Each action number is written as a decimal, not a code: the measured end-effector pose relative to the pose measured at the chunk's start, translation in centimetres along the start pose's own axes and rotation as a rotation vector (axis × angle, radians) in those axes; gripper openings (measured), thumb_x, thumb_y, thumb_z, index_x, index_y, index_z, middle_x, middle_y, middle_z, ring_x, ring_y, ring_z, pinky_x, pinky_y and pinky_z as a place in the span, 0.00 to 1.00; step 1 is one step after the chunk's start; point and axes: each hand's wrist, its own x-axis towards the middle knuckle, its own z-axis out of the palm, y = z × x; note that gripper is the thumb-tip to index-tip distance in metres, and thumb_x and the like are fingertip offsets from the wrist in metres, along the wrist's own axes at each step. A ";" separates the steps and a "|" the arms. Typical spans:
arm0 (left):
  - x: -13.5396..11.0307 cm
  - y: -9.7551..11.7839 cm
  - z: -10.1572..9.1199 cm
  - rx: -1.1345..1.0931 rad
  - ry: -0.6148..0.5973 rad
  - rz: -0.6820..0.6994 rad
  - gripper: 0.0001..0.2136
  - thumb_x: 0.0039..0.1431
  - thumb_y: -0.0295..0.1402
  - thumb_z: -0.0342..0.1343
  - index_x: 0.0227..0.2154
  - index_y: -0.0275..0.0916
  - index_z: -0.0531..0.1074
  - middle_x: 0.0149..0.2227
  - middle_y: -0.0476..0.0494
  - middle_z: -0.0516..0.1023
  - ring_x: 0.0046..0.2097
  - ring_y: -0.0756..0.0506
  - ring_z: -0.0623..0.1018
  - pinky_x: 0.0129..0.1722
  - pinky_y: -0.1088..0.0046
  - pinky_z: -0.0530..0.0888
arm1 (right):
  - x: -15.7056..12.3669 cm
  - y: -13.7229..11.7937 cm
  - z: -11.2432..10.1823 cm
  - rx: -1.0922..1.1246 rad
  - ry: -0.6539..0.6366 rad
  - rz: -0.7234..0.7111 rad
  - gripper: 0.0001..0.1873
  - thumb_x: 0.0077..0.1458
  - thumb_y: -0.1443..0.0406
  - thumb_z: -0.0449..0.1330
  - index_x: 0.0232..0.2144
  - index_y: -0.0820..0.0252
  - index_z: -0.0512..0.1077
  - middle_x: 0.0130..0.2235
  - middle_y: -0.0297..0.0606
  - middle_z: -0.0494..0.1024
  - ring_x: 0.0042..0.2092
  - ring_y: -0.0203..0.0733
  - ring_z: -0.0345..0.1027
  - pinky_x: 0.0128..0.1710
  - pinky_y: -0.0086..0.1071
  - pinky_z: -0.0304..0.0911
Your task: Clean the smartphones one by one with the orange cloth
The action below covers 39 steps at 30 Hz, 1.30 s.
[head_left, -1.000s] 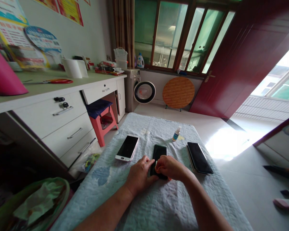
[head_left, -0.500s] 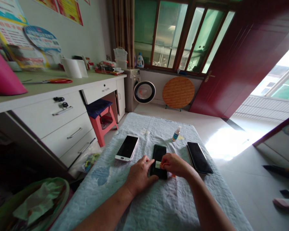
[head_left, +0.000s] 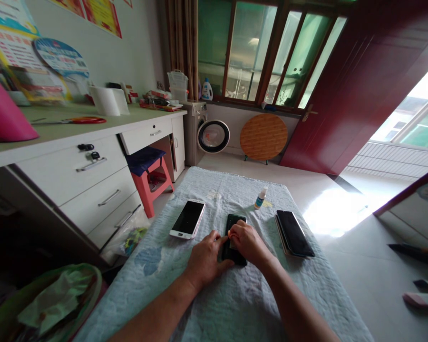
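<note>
A black phone (head_left: 239, 258) lies on the cloth-covered table in front of me. My left hand (head_left: 207, 256) steadies it from the left, the index finger at its side edge and the thumb at its lower end. Over the phone's middle, my right hand (head_left: 248, 240) is closed in a pinch. A small orange cloth (head_left: 229, 234) peeks out at its fingertips, mostly hidden by the hand. A pale label on the phone is nearly covered. To the left lies a white phone (head_left: 188, 218) with a dark screen. On the right, a dark phone (head_left: 295, 232) rests on another flat item.
A small spray bottle (head_left: 260, 198) stands beyond the phones on the quilted light-blue cloth (head_left: 231, 187). At left are a white desk (head_left: 92, 178), a red stool (head_left: 150, 185) and a bin (head_left: 96, 285). A washing machine (head_left: 194, 128) stands at the back with its door open.
My right hand has moved left and slightly up across the black phone, taking the orange cloth along and covering most of the label. My left hand and the other phones stay put.
</note>
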 end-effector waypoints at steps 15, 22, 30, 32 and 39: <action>-0.1 0.2 -0.3 -0.005 0.001 0.020 0.23 0.51 0.47 0.62 0.49 0.45 0.70 0.45 0.46 0.70 0.43 0.42 0.76 0.43 0.70 0.71 | 0.2 1.8 -0.6 0.071 -0.171 -0.029 0.07 0.49 0.71 0.59 0.29 0.60 0.77 0.33 0.35 0.74 0.34 0.34 0.66 0.35 0.25 0.57; -0.1 0.2 -0.1 -0.002 0.018 0.023 0.24 0.50 0.46 0.63 0.49 0.43 0.71 0.45 0.45 0.71 0.45 0.41 0.76 0.45 0.68 0.71 | 0.7 3.7 -0.3 -0.004 0.004 0.033 0.08 0.50 0.73 0.55 0.28 0.61 0.74 0.33 0.36 0.73 0.35 0.35 0.64 0.37 0.26 0.55; 0.0 0.2 0.1 0.017 0.027 -0.004 0.25 0.48 0.43 0.65 0.50 0.44 0.72 0.47 0.44 0.71 0.46 0.41 0.76 0.47 0.67 0.71 | 2.2 4.6 0.2 -0.120 0.120 0.133 0.09 0.56 0.71 0.54 0.28 0.62 0.73 0.32 0.36 0.70 0.33 0.35 0.62 0.35 0.27 0.52; 0.0 0.2 0.0 0.018 0.026 -0.006 0.25 0.48 0.43 0.66 0.50 0.44 0.72 0.46 0.44 0.71 0.46 0.41 0.76 0.47 0.67 0.71 | 2.9 4.7 0.1 -0.146 0.126 0.154 0.10 0.57 0.71 0.54 0.28 0.62 0.74 0.31 0.37 0.71 0.34 0.35 0.63 0.36 0.27 0.53; 0.0 0.4 -0.1 0.027 0.017 -0.020 0.25 0.48 0.44 0.66 0.51 0.44 0.72 0.46 0.44 0.72 0.46 0.41 0.76 0.47 0.68 0.71 | 4.9 4.7 0.2 -0.153 0.124 0.179 0.12 0.57 0.72 0.53 0.32 0.63 0.77 0.36 0.40 0.73 0.37 0.37 0.65 0.38 0.27 0.54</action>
